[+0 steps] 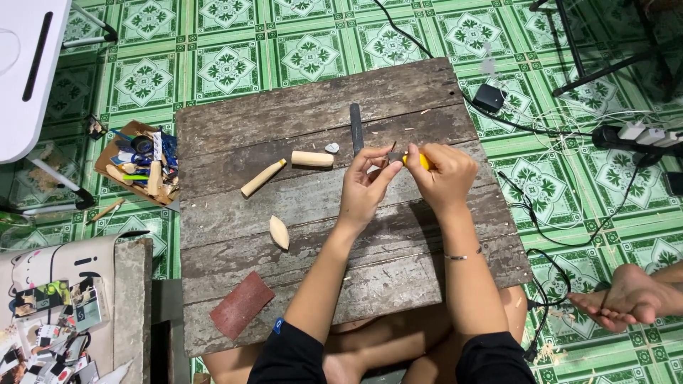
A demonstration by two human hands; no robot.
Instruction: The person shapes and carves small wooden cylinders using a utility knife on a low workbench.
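1. A person seated on a green tiled floor (235, 67) works over a weathered wooden board (398, 92), both hands meeting just right of the board's middle.
2. The right hand (445, 178) is closed around a yellow-handled knife (421, 161), its handle showing between the fingers and the short blade pointing left.
3. The left hand (363, 188) meets the blade tip, thumb and fingers pinched together; whatever they pinch is too small to make out.
4. A dark file (356, 126) lies upright on the board just above the hands, with a small pale chip (332, 148) to its left.
5. A short wooden peg (312, 158) rests on the board left of the hands, and a longer tapered stick (262, 178) lies tilted farther left.
6. A pale almond-shaped carving (279, 232) sits on the board below the stick, well apart from the hands.
7. A reddish sandpaper sheet (241, 305) lies at the board's lower left corner.
8. A cardboard tray (107, 153) of tools and wood scraps sits on the floor just off the board's left edge.
9. Cables and a black adapter (489, 97) lie off the board's right corner; a bare foot (626, 299) rests on the floor to the board's lower right.
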